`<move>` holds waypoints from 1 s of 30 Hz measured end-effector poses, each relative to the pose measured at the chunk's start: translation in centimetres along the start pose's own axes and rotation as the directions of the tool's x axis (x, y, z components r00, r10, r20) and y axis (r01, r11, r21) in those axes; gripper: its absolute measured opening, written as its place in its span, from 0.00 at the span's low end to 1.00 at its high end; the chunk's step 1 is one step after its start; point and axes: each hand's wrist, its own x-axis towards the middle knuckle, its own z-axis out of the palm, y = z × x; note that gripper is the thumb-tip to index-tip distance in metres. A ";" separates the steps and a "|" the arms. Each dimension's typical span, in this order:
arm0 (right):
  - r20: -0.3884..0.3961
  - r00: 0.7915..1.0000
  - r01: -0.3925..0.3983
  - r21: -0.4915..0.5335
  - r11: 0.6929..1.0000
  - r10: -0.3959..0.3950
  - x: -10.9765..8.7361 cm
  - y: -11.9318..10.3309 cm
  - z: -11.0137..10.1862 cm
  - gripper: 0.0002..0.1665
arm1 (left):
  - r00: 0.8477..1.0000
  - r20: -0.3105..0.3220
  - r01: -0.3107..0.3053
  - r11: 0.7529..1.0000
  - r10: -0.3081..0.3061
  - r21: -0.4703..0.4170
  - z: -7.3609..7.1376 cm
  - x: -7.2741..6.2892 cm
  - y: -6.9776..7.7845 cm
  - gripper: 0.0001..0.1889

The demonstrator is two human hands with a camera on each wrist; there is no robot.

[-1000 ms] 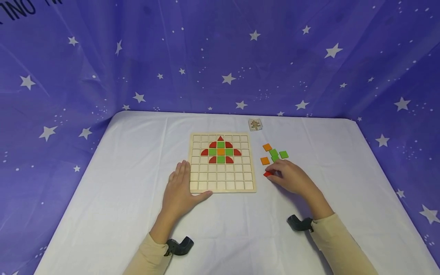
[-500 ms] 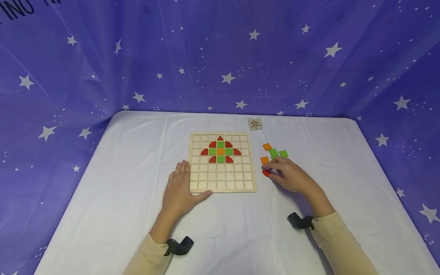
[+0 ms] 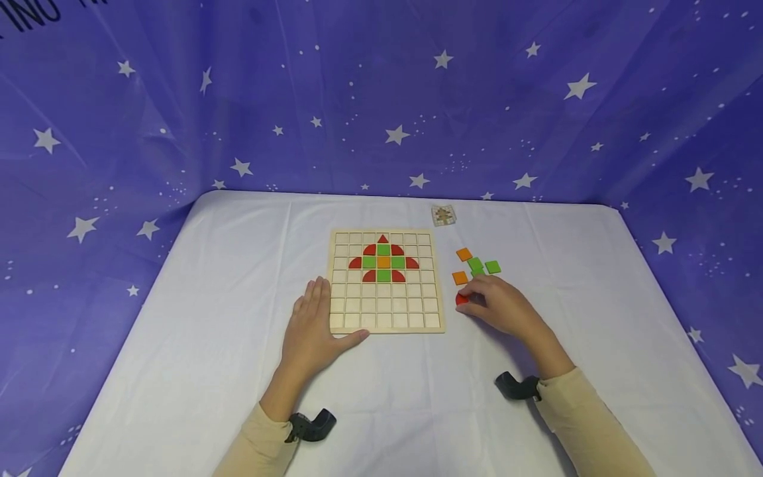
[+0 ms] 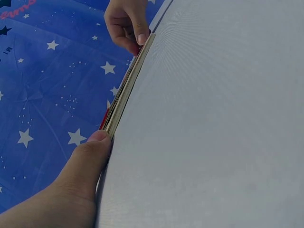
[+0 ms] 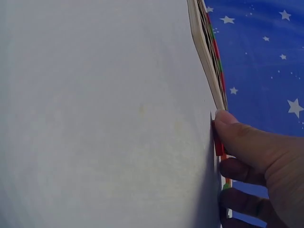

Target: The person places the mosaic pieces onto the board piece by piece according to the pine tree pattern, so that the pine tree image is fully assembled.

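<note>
A wooden grid board (image 3: pixel 352 306) lies on the white-covered table, with red, green and orange tiles set in its upper cells in a tree-like shape. My left hand (image 3: pixel 310 324) rests along its left side, fingers straight and thumb over the front edge. To the right of the board, my right hand (image 3: pixel 503 306) pinches a red tile with a rounded edge (image 3: pixel 461 300) between thumb and fingers. The right wrist view shows that red tile (image 5: pixel 218 139) near the table, beside the thumb. Part of the tile is hidden by the fingers.
Two orange square tiles (image 3: pixel 463 254) and several green square tiles (image 3: pixel 492 266) lie just beyond my right hand, one green partly covered by it. A small card with a tree pattern (image 3: pixel 444 215) lies behind the board. A starry blue cloth (image 3: pixel 334 99) hangs behind the table.
My right fingers have shifted on the red tile: they spread half a second ago, showing more of its round edge, and now close on it again. The left hand stays put.
</note>
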 end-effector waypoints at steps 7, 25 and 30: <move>0.006 1.000 -0.021 -0.009 1.000 0.021 -0.2 0.2 -0.1 0.25 | 1.000 0.016 0.011 1.000 -0.011 -0.001 -0.2 -0.1 0.1 0.68; -0.102 0.995 0.014 -0.008 1.000 -0.015 -0.5 0.2 0.9 0.19 | 1.000 0.013 0.015 1.000 -0.015 -0.007 -0.3 -0.2 0.2 0.68; -0.129 0.992 0.011 -0.007 1.000 -0.012 0.5 -1.2 1.1 0.20 | 1.000 0.012 0.010 1.000 -0.010 -0.007 -0.3 -0.2 0.2 0.68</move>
